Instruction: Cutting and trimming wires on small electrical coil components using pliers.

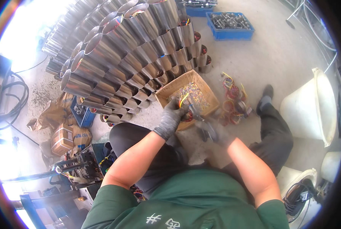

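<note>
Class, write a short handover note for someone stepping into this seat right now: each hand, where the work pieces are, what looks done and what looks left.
Left hand: grey glove, closed on a round wound coil with coloured wires, held over the near edge of the cardboard box.
Right hand: gloved and blurred; its grip cannot be made out. It is just right of the coil.
Box: open on the floor ahead, full of small coloured pieces.
Done or left: a pile of wound coils with red and yellow leads lies on the floor right of the box; whether they are finished cannot be told.
Shiny metal tubes are stacked behind the box.
</note>
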